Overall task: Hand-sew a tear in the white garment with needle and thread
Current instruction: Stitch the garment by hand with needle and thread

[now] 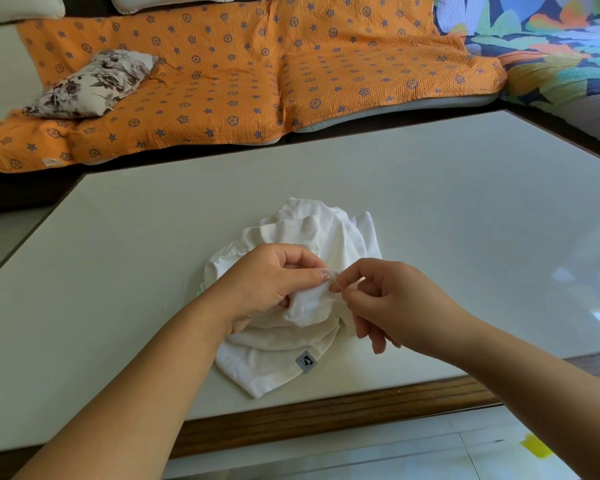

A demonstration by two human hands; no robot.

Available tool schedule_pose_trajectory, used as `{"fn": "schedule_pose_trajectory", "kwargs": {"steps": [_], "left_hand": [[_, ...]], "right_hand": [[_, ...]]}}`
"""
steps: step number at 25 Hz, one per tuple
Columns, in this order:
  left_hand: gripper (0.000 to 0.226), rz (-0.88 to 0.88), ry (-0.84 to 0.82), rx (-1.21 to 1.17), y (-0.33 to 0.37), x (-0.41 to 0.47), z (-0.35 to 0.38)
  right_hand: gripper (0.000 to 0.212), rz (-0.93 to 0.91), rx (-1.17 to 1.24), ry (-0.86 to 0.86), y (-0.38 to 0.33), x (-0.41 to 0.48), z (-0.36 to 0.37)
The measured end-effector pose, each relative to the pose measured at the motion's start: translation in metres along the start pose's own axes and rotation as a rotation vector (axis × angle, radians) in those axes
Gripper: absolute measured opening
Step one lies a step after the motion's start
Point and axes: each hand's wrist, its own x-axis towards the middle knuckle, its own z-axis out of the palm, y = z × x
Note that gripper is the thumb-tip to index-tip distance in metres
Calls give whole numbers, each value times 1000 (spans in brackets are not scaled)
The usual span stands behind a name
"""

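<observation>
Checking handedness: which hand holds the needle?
The right hand pinches the needle at its fingertips; the left hand only grips a fold of the garment.

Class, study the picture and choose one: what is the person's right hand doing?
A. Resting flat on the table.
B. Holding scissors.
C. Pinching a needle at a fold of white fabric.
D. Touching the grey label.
C: the right hand pinches the needle between thumb and forefinger, at the fold of the white garment that the left hand grips.
</observation>
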Motion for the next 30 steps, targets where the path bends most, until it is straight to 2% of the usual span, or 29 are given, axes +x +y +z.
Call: {"fn": "schedule_pose_trajectory", "kwargs": {"steps": [13,20,27,30], "left_hand": [[7,10,-8,5,0,-2,0],[0,48,27,41,-1,-2,1],[2,90,56,160,-1,-3,8],[7,73,95,118,-1,-2,11]], "right_hand": [[21,41,67,-17,1,3,1],[19,50,77,18,4,5,4],[15,62,125,83,6,8,11],[14,71,167,104,7,9,12]]}}
